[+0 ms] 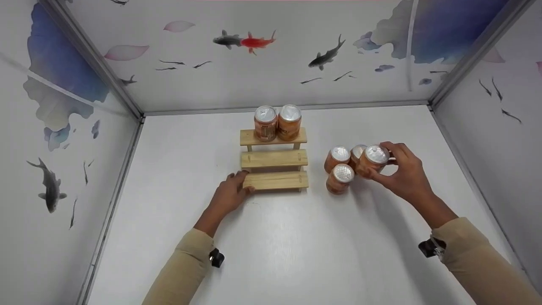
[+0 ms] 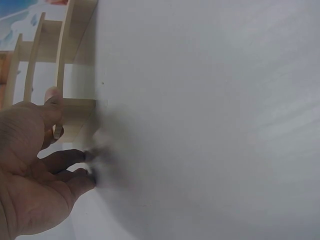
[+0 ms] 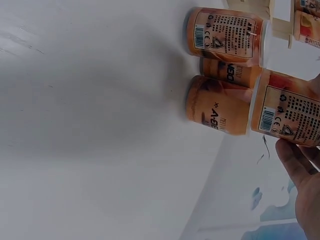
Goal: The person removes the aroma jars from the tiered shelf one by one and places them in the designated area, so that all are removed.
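My right hand [image 1: 404, 171] grips an orange can [image 1: 373, 160] with a silver lid, thumb on one side and fingers on the other. In the right wrist view this can [image 3: 290, 110] is up at the lid level of the cans on the table. Beside it stand three similar cans: a front one [image 1: 340, 180], a left one [image 1: 338, 160] and a back one [image 1: 357, 153] partly hidden. My left hand [image 1: 230, 192] pinches the left end of the lowest step of a three-step wooden rack [image 1: 275, 181]; in the left wrist view the thumb and a finger lie around the plank's edge.
On the rack's top step two orange cans, a left one [image 1: 265, 125] and a right one [image 1: 289, 123], stand side by side. The middle step [image 1: 274, 159] shows bare wood. White walls printed with fish [image 1: 324, 55] enclose the white table [image 1: 271, 245] at the back and sides.
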